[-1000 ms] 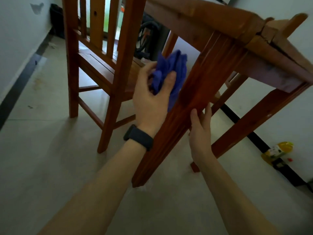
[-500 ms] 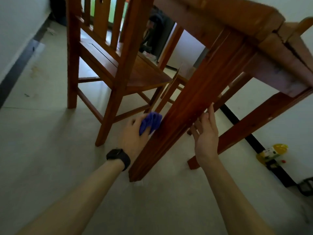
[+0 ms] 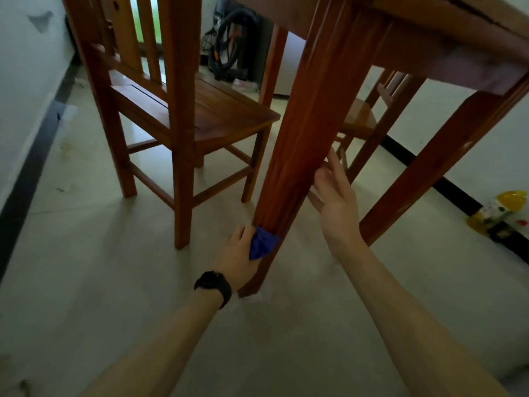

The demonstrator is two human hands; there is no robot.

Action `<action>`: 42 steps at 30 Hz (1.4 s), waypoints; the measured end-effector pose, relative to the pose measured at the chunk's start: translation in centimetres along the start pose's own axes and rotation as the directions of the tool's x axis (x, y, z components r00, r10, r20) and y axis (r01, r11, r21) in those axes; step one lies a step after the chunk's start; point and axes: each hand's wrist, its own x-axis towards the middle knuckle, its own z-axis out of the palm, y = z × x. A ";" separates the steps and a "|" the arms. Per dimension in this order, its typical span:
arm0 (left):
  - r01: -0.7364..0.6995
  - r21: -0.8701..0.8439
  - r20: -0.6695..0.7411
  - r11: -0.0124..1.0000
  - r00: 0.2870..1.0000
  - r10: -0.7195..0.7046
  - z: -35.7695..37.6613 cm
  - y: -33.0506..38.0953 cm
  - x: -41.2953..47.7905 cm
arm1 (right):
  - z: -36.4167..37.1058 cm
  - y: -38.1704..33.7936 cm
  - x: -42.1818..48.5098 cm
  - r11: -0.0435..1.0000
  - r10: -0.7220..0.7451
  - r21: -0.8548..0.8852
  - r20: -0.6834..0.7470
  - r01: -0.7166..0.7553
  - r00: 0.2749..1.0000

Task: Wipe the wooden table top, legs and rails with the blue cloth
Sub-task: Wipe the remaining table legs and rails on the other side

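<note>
Dim room, daylight from behind, wide-angle bending, soft edges

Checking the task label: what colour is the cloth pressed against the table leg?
Deep blue; the cloth shows best in the head view.

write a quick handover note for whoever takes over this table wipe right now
Left hand grips the blue cloth, pressed low on the near table leg, just above its foot.
Right hand open, fingers straight beside the same leg, higher up.
Done: the cloth ran down this leg from its upper part in the last second.
Left: the foot, the other legs, rail and top; whether those were wiped earlier doesn't show.
</note>
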 end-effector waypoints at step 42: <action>0.094 -0.640 0.093 0.762 0.995 -0.045 -7.5 7.5 1.6 | 0.5 8.2 -1.7 0.693 -0.546 -0.625 -0.130 0.359 0.828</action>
